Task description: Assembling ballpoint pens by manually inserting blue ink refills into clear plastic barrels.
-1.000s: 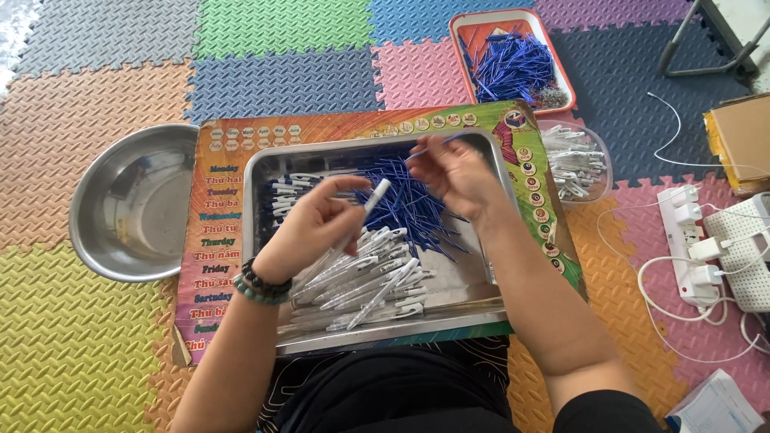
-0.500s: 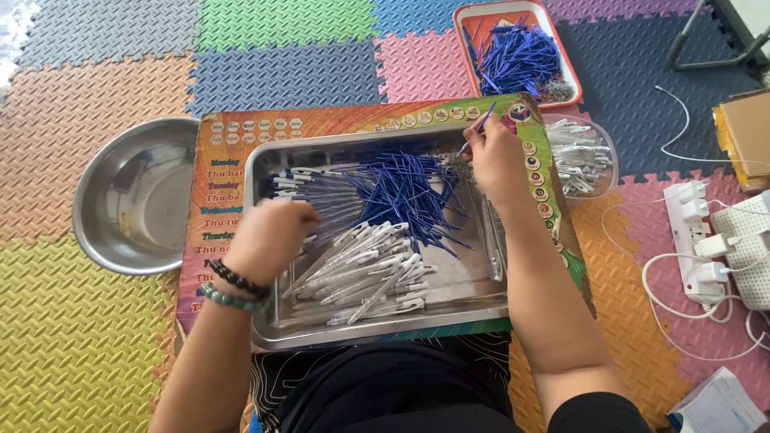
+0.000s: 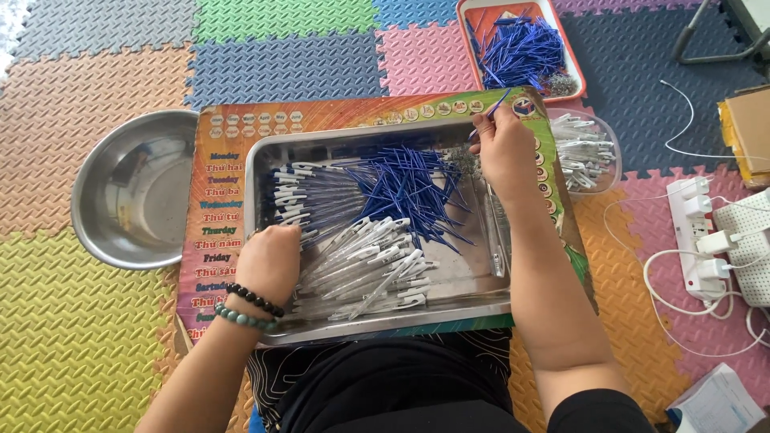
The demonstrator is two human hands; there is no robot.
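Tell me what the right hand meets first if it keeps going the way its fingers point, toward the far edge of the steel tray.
Probably the far rim of the steel tray, then the colourful board beneath; the right hand already sits near that rim, though its height is unclear.

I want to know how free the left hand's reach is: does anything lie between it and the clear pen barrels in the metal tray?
Nothing visible does. The left hand already rests on the near-left end of the clear pen barrels inside the metal tray, its fingers curled down among them. The blue refills lie farther back, out of its way.

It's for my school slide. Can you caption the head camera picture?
Left hand reaches into white pen barrels in a metal tray; right hand lifts a blue refill.
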